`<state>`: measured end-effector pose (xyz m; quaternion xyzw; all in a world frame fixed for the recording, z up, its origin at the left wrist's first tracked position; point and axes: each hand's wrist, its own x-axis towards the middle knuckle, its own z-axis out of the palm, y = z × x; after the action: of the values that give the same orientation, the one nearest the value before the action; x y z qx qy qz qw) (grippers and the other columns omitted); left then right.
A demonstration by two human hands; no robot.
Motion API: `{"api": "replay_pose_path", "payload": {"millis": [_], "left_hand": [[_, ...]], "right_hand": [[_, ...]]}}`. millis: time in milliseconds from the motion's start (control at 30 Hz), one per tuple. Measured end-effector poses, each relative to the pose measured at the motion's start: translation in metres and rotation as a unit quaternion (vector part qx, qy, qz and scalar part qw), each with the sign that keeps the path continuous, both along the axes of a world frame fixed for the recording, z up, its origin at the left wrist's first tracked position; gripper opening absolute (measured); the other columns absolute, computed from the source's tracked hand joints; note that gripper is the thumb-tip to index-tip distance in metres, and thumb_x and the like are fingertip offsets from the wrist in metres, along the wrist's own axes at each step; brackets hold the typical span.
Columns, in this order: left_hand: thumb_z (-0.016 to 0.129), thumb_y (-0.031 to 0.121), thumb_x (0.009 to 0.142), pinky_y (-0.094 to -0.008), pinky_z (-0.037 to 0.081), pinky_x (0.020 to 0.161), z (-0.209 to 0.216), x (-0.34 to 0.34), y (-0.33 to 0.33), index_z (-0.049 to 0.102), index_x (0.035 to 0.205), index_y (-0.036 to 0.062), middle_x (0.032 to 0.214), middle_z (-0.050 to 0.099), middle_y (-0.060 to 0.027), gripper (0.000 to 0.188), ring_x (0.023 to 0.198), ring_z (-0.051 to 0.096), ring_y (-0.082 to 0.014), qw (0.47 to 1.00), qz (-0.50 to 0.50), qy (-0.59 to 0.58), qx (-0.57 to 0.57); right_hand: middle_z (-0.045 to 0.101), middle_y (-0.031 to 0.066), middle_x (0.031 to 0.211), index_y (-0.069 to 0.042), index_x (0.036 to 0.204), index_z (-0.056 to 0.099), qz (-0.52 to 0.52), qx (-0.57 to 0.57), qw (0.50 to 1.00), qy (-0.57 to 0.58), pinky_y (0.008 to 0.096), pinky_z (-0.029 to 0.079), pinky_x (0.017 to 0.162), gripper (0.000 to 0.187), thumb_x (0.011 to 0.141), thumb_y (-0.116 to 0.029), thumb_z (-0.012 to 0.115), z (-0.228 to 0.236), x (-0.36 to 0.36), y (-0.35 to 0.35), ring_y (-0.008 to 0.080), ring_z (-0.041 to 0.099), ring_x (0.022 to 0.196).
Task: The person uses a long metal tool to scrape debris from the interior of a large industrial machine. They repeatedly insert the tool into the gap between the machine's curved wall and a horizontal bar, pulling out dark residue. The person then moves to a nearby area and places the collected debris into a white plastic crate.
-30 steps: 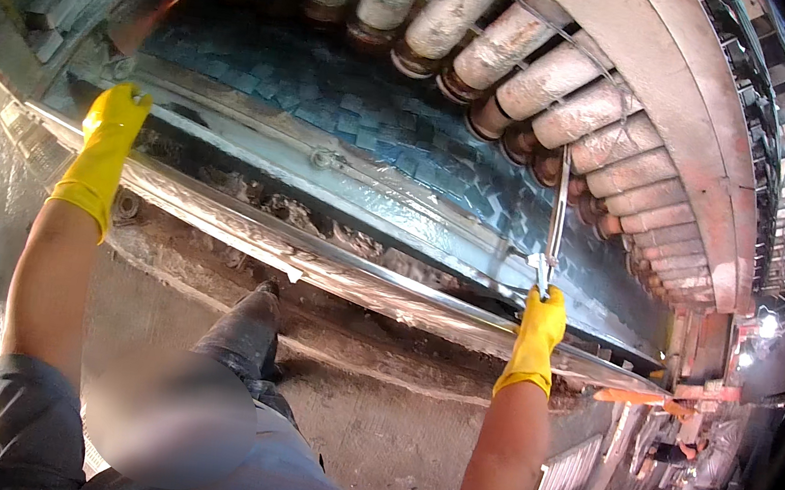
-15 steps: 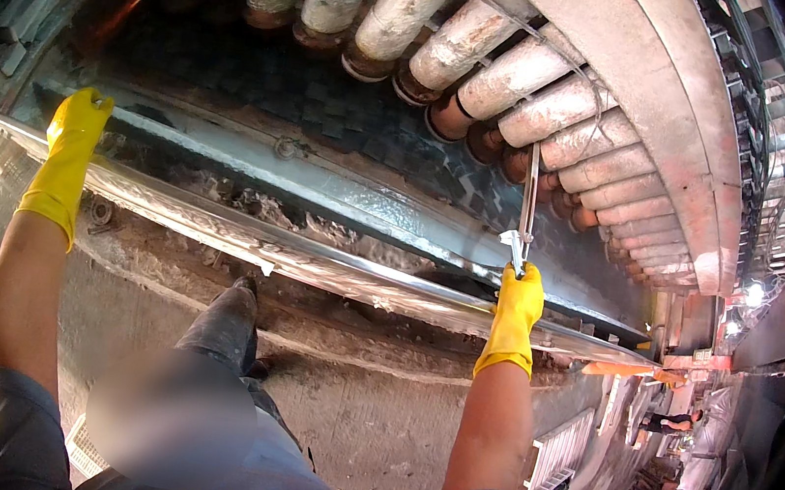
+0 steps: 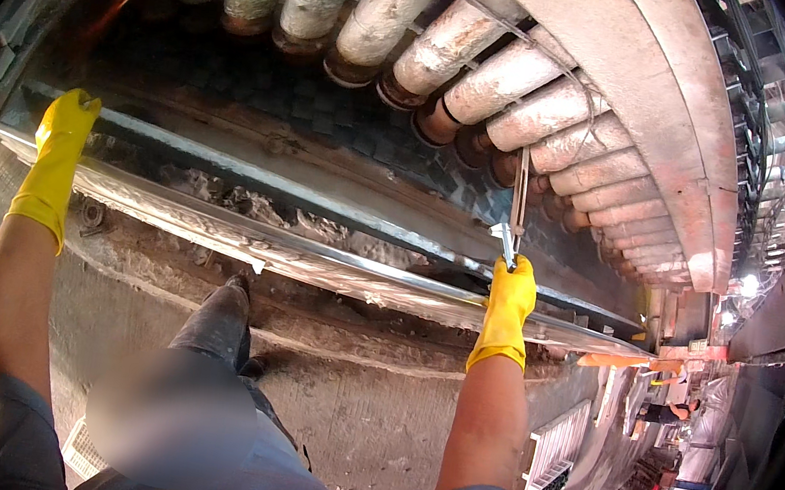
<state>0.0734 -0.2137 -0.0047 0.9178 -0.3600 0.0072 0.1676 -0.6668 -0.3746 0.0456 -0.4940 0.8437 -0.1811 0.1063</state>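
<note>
My left hand (image 3: 67, 125), in a yellow rubber glove, is closed near the left end of a long straight metal bar (image 3: 319, 204). What its fingers grip, if anything, is hidden. Toward the right part of the same bar is my right hand (image 3: 511, 295), gloved alike, with its fingers wrapped around a slim metal tool. A short silvery piece (image 3: 503, 242) of this tool juts out above the fist. Beyond it, thin metal rods (image 3: 521, 188) reach up to the rollers, and whether they join the tool I cannot tell. Behind the bar lies a bed of dark, tile-like pieces (image 3: 330, 118).
A row of thick, stained cylinders (image 3: 384, 11) lines the far side beneath a curved beam (image 3: 651, 91). Nearer than the bar runs a shiny metal ledge (image 3: 255, 232). Plastic crates (image 3: 551, 454) stand on the floor at right, and another person (image 3: 671, 413) is farther off.
The whole view has shifted slightly, and both hands appear a little farther left. The broad pale sheen behind the bar has narrowed to a thin strip. My right hand still grips the tool.
</note>
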Motion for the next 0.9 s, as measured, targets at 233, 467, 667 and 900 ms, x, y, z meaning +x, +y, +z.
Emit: {"api": "replay_pose_path", "payload": {"millis": [233,467,667,900], "left_hand": [[0.071,0.044,0.091,-0.0448,0.055,0.087,0.0,0.007,-0.016,0.071,0.115,0.0027,0.109,0.074,-0.0224,0.048,0.105,0.071,-0.039,1.0,-0.01,-0.018,-0.023],[0.07,0.042,0.091,-0.0459,0.053,0.095,0.015,0.008,-0.048,0.071,0.122,0.0055,0.119,0.072,-0.02,0.048,0.115,0.067,-0.0389,1.0,0.011,0.005,0.024],[0.071,0.044,0.09,-0.0456,0.055,0.089,0.009,0.021,-0.066,0.073,0.115,0.0032,0.111,0.074,-0.0227,0.048,0.107,0.07,-0.0395,1.0,-0.008,-0.025,-0.014],[0.07,0.046,0.09,-0.0469,0.055,0.089,0.016,0.023,-0.09,0.074,0.112,0.004,0.11,0.073,-0.0228,0.047,0.106,0.07,-0.0403,1.0,-0.009,-0.025,-0.011]], "right_hand": [[0.076,0.0141,0.104,-0.016,0.132,0.065,0.009,-0.002,1.0,0.013,0.0391,0.062,0.055,0.044,0.095,-0.037,0.071,0.004,0.003,-0.017,0.0316,0.076,0.077],[0.076,0.013,0.106,-0.015,0.131,0.065,0.012,0.022,0.999,0.019,0.0405,0.063,0.055,0.044,0.094,-0.038,0.071,0.022,0.019,-0.044,0.0327,0.076,0.079],[0.076,0.0123,0.107,-0.015,0.129,0.066,0.011,0.024,0.999,0.03,0.0416,0.064,0.062,0.042,0.094,-0.039,0.07,0.016,0.016,-0.071,0.0328,0.075,0.088],[0.077,0.0105,0.108,-0.016,0.124,0.069,0.041,0.001,0.995,0.096,0.044,0.057,0.086,0.042,0.091,-0.042,0.072,-0.004,-0.005,-0.102,0.0342,0.074,0.097]]}}
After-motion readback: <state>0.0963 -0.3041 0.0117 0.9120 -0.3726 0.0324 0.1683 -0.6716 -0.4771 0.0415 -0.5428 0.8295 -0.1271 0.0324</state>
